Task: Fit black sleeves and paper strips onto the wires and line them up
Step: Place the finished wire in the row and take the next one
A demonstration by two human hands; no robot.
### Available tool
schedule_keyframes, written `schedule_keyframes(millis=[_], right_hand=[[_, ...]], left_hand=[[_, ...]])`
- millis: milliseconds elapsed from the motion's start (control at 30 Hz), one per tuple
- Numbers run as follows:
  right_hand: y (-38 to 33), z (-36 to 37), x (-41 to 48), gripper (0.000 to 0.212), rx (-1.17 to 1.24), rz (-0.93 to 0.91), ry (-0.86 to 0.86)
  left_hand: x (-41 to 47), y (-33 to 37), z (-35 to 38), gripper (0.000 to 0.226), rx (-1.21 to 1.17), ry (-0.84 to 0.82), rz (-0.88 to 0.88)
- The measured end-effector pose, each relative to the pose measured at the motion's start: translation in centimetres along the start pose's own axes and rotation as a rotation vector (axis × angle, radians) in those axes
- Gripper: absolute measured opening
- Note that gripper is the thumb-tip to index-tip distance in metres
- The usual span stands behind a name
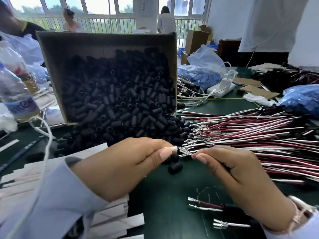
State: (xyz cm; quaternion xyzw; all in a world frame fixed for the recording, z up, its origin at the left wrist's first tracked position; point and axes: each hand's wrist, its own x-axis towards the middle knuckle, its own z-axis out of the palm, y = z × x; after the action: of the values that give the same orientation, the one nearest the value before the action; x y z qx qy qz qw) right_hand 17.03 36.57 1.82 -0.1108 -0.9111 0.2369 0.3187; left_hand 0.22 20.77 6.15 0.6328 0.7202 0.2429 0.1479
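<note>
Pinching one wire pair (186, 153) by its metal tips, the left hand (120, 163) and right hand (238, 178) almost meet, both with fingers curled around it. Beyond the hands, black sleeves (119, 104) spill from a tilted cardboard box (51, 54). To the right hand's far side lies a bundle of wires (262, 138). Under the left wrist, paper strips (110, 219) lie on the green table (165, 204).

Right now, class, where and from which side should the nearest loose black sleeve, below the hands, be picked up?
Probably pinch the black sleeve across its curved wall at mid-length, coming from above: it lies on its side on the green mat, leaving both ends free.
</note>
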Motion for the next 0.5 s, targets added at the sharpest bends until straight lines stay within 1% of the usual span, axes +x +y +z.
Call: schedule_keyframes(millis=[33,67,100,133,300,400,500], right_hand=[[-0.1,0.2,0.0,0.033,0.000,-0.003,0.032],[-0.2,0.3,-0.1,0.031,0.003,-0.002,0.054],[-0.2,0.4,-0.2,0.029,0.014,0.002,0.070],[-0.2,0.5,-0.3,0.027,0.042,0.009,0.083],[-0.6,0.4,-0.7,0.016,0.248,-0.014,0.139],[-0.9,0.1,-0.9,0.017,0.296,-0.021,0.175],[-0.9,-0.1,-1.0,0.012,0.317,-0.040,0.187]], left_hand=[[0.5,0.0,-0.2,0.048,0.021,0.041,-0.001],[1.0,0.1,-0.2,0.049,0.091,0.005,-0.004],[1.3,-0.4,0.1,0.047,0.143,0.005,0.011],[1.4,-0.6,0.3,0.044,0.147,-0.028,0.005],[1.5,-1.2,0.4,0.038,0.081,0.009,0.105],[1.6,-1.1,0.4,0.033,0.004,0.009,0.143],[1.6,-1.1,0.1,0.029,-0.040,0.003,0.181]])
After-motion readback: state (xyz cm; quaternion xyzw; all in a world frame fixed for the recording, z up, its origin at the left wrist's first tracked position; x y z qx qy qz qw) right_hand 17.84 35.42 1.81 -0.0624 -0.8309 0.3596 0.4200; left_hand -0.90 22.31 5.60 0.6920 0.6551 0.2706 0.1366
